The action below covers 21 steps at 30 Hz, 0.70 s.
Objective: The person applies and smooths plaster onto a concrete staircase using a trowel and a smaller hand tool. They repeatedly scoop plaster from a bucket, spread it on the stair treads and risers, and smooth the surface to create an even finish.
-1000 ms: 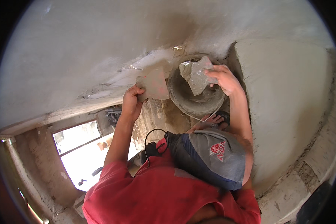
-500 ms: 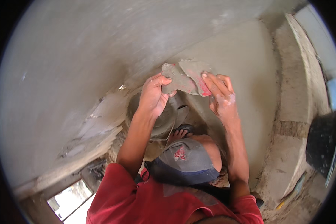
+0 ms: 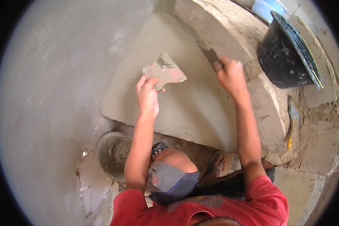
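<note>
My left hand (image 3: 147,96) grips an irregular flat grey plate (image 3: 169,75) with red patches, a lump of wet mortar (image 3: 165,61) on its top. My right hand (image 3: 229,77) is closed on a dark flat scraper (image 3: 211,55), held over the edge between the smooth grey plastered surface (image 3: 184,113) and a rough raised band (image 3: 218,26). A mortar bucket (image 3: 111,154) stands low at the left beside my legs, partly behind my left forearm.
A large black bucket (image 3: 278,52) sits on the rough ledge at upper right, with a light blue container (image 3: 267,7) behind it. A brush with a yellow handle (image 3: 289,139) lies on the ledge at right. A plastered wall (image 3: 52,113) fills the left side.
The view has swung right toward the ledge. My hands have parted: the scraper has moved right, away from the plate, which now carries a lump of mortar in my left hand.
</note>
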Available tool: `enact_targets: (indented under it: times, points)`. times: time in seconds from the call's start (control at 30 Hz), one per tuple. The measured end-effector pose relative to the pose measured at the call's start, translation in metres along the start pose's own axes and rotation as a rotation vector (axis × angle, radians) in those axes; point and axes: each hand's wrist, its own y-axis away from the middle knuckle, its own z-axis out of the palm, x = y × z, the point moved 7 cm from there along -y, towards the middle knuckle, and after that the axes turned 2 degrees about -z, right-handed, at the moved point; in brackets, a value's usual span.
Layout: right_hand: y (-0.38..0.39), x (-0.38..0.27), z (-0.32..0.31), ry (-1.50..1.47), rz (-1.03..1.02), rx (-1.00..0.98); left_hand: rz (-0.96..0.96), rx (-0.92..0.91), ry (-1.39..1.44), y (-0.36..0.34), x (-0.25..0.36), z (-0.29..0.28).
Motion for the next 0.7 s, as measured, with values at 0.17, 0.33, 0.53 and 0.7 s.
enact_targets:
  times: [0.17, 0.33, 0.53, 0.7]
  points:
    - [-0.006, 0.032, -0.055, 0.022, 0.27, 0.088, -0.083, -0.105, -0.109, -0.026, -0.05, 0.06]
    - [0.011, 0.023, -0.03, 0.061, 0.207, 0.017, -0.128, -0.114, -0.147, -0.041, -0.099, 0.097]
    - [0.014, 0.022, 0.032, 0.085, 0.03, -0.075, -0.12, -0.073, -0.371, -0.071, -0.156, 0.114]
    - [0.004, 0.058, 0.079, 0.228, 0.052, -0.163, -0.113, -0.076, -0.538, -0.081, -0.19, 0.13]
